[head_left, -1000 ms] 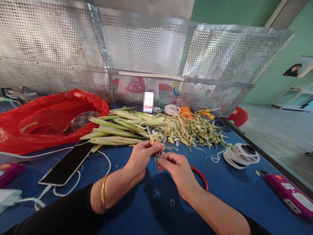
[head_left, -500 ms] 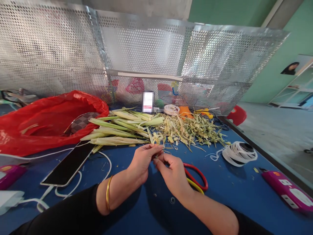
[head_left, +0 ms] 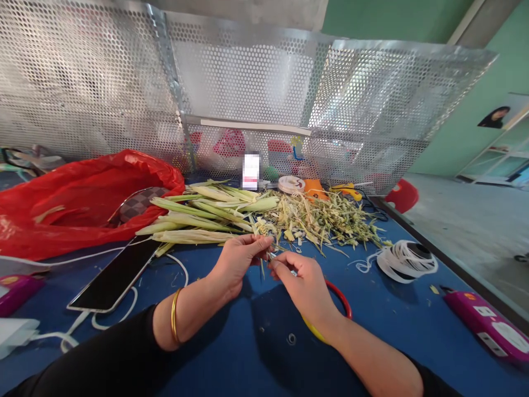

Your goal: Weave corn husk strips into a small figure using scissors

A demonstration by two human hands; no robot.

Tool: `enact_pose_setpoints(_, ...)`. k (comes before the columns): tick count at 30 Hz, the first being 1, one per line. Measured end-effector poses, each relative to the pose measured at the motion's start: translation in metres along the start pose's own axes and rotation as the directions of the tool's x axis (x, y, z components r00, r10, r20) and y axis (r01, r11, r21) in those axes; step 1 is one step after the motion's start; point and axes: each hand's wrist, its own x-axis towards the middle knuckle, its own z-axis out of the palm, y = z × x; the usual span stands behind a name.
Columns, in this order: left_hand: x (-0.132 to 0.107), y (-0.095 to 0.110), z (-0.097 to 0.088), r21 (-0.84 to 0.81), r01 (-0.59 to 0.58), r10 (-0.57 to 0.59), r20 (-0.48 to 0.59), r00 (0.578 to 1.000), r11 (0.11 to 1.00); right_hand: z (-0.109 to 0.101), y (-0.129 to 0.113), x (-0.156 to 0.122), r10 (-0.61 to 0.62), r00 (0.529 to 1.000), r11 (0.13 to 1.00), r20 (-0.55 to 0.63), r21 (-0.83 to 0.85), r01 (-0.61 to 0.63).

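My left hand is closed in a pinch around a small yellowish braided strip, its upper end standing above my fingers. A thin dark green strand end hangs below it. Close by on the right, my right hand is closed too, thumb and index fingertips pressed together; what they pinch is too small to make out. Scissors with red and yellow handles lie beneath my right hand, partly covered by it. Pale green husk-like leaves and a heap of dried shreds are spread behind my hands.
A red plastic bag and a dark phone with white cables occupy the left. White cord on a spool and a purple box stand right. At the back are a tape roll and a perforated metal panel.
My left hand has moved slightly up and left with the braided strip. My right hand has shifted a little right, and the gap between my fingertips has widened.
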Motion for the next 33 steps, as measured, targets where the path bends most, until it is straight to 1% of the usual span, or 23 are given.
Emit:
enact_pose_setpoints(3, 0.000, 0.002, 0.000, 0.068, -0.078, 0.078, -0.003, 0.997, 0.995, 0.000, -0.002, -0.001, -0.005, 1.000, 1.000, -0.021, -0.018, 0.004)
enact_pose_setpoints(6, 0.000, 0.001, 0.001, 0.139, -0.175, 0.176, 0.004, 0.984, 0.975, 0.002, -0.004, -0.004, 0.013, 0.999, 0.999, -0.036, -0.051, -0.015)
enact_pose_setpoints(8, 0.000, -0.002, 0.002, 0.184, -0.230, 0.232, 0.011, 0.973, 0.956, 0.005, -0.005, -0.005, -0.014, 0.999, 0.997, -0.046, -0.080, 0.010)
enact_pose_setpoints(11, 0.001, -0.003, 0.002, 0.251, -0.268, 0.271, 0.026, 0.962, 0.930, 0.007, -0.004, -0.007, -0.067, 0.996, 0.991, -0.055, -0.120, 0.060)
enact_pose_setpoints(15, 0.003, 0.001, 0.000, 0.305, -0.307, 0.301, 0.067, 0.951, 0.902, 0.004, -0.004, -0.007, -0.068, 0.996, 0.987, -0.061, -0.147, 0.059)
enact_pose_setpoints(17, 0.004, 0.003, -0.002, 0.281, -0.298, 0.284, 0.092, 0.954, 0.912, 0.004, -0.003, -0.006, -0.088, 0.994, 0.983, -0.064, -0.169, 0.077)
enact_pose_setpoints(18, 0.004, 0.003, -0.002, 0.253, -0.275, 0.257, 0.104, 0.961, 0.927, 0.005, -0.002, -0.006, -0.103, 0.993, 0.979, -0.062, -0.183, 0.090)
enact_pose_setpoints(21, 0.006, 0.002, -0.004, 0.147, -0.130, 0.113, 0.119, 0.986, 0.981, 0.007, 0.001, -0.006, -0.145, 0.988, 0.968, -0.046, -0.212, 0.132)
enact_pose_setpoints(23, 0.007, 0.002, -0.005, 0.108, -0.055, 0.043, 0.114, 0.993, 0.993, 0.005, 0.001, -0.006, -0.199, 0.980, 0.953, -0.032, -0.238, 0.186)
enact_pose_setpoints(25, 0.008, 0.004, -0.006, 0.102, -0.044, 0.033, 0.107, 0.994, 0.994, -0.001, -0.001, -0.004, -0.257, 0.964, 0.935, -0.067, -0.271, 0.230)
enact_pose_setpoints(27, 0.007, 0.007, -0.007, 0.106, -0.058, 0.047, 0.103, 0.994, 0.993, -0.011, -0.003, -0.001, -0.288, 0.944, 0.930, -0.162, -0.284, 0.235)
enact_pose_setpoints(28, 0.007, 0.008, -0.007, 0.111, -0.058, 0.047, 0.101, 0.994, 0.992, -0.015, -0.004, 0.001, -0.284, 0.937, 0.936, -0.203, -0.270, 0.226)
enact_pose_setpoints(29, 0.006, 0.009, -0.006, 0.117, -0.053, 0.042, 0.099, 0.994, 0.992, -0.019, -0.005, 0.004, -0.272, 0.938, 0.945, -0.216, -0.246, 0.218)
enact_pose_setpoints(30, 0.006, 0.009, -0.006, 0.124, -0.046, 0.034, 0.097, 0.995, 0.991, -0.022, -0.005, 0.006, -0.252, 0.947, 0.954, -0.200, -0.217, 0.208)
enact_pose_setpoints(33, 0.004, 0.008, -0.005, 0.139, -0.025, 0.010, 0.108, 0.994, 0.990, -0.024, -0.004, 0.011, -0.166, 0.983, 0.977, -0.083, -0.150, 0.152)
